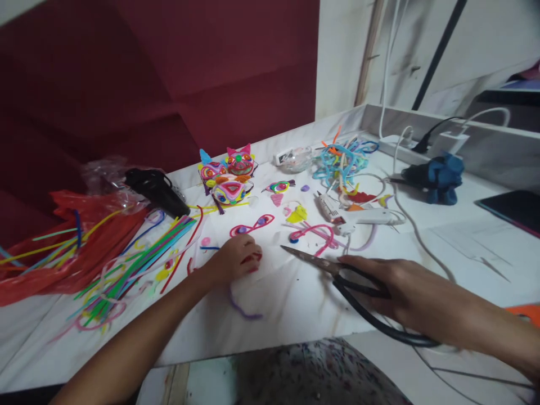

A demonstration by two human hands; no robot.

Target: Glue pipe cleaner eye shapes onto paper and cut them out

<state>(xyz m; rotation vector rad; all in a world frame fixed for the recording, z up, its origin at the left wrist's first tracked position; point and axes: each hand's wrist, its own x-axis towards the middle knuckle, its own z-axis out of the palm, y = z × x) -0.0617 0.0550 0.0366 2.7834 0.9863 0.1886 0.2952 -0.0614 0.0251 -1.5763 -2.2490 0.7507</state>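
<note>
My right hand [405, 287] is wrapped round the black handles of a pair of scissors [314, 260], whose closed-looking blades point left over the white table. At the middle, my left hand [236, 260] has curled fingers over something small and red [252, 260], partly hidden by them. Below that hand lies a purple fuzzy stem [244, 312]. A pink looped stem with purple pieces [252, 226] rests just beyond the left hand, and a pink curved stem [316, 230] lies past the scissors' tip.
Colourful cat-like faces [231, 191] stand at the back. Bundled stems [122, 281] and a red bag [76, 242] are on the left. Glue guns [331, 209], tangled blue stems [341, 160], a white cable [411, 219] and a blue object [441, 177] lie on the right.
</note>
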